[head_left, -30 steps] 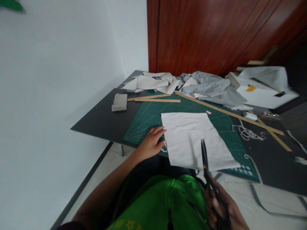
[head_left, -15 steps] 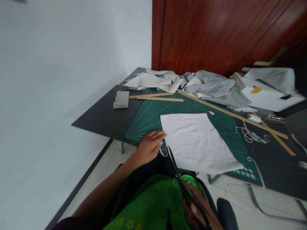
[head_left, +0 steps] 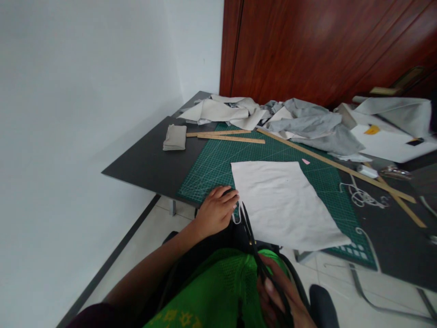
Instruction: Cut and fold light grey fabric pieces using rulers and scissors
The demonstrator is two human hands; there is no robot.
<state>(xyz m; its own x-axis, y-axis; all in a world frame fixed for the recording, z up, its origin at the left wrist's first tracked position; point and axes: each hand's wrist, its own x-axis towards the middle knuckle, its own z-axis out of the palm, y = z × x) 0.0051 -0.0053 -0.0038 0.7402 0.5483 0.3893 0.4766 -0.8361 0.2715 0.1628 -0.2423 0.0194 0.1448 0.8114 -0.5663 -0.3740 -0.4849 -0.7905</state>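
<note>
A white piece of fabric [head_left: 283, 205] lies flat on the green cutting mat [head_left: 201, 175], its near edge reaching past the mat toward my lap. My right hand [head_left: 282, 291] is wrapped round the handles of long black scissors [head_left: 252, 243]. Their narrowly parted blades point away from me at the fabric's left edge. Beside the tips, my left hand [head_left: 218, 209] is closed at that edge, with a thin white fabric strip [head_left: 236, 220] looping down from beneath its fingers. The exact grip of the fingertips is partly hidden.
Crumpled fabric [head_left: 307, 123] lies along the back of the dark table [head_left: 136, 157]. A folded fabric stack [head_left: 175, 137] sits at left. Wooden rulers [head_left: 235, 138] rest on the mat, and a long wooden strip [head_left: 327, 161] crosses the right side near tangled white cord [head_left: 363, 197].
The scissors have moved slightly forward along the fabric's left edge, their blades closer together. My left hand stays at the edge, its fingers slightly shifted. The view has shifted slightly.
</note>
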